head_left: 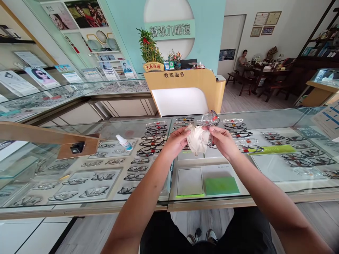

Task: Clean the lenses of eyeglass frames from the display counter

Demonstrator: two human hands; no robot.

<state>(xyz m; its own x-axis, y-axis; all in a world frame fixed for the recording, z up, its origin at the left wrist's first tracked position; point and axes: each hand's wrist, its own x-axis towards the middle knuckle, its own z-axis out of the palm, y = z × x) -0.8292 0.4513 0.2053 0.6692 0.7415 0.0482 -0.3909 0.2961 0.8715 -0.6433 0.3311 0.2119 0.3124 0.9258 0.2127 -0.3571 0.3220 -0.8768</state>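
Over a glass display counter (265, 118) I hold a pair of clear-framed glasses (210, 118) and a cream cleaning cloth (196, 141). My left hand (175, 141) is closed, pinching the cloth's left side. Fingers of my right hand (222, 140) are closed on the glasses and the cloth's right edge. The cloth is wrapped over the lower lens, while the upper lens sticks up above my fingers. Rows of spectacle frames (152, 141) lie under the glass below my hands.
A small white spray bottle (124, 143) lies on the glass to the left. A wooden counter flap with a black lock (76, 147) juts in at left. A cashier desk (185, 90) stands behind. A person sits at a far table (241, 61).
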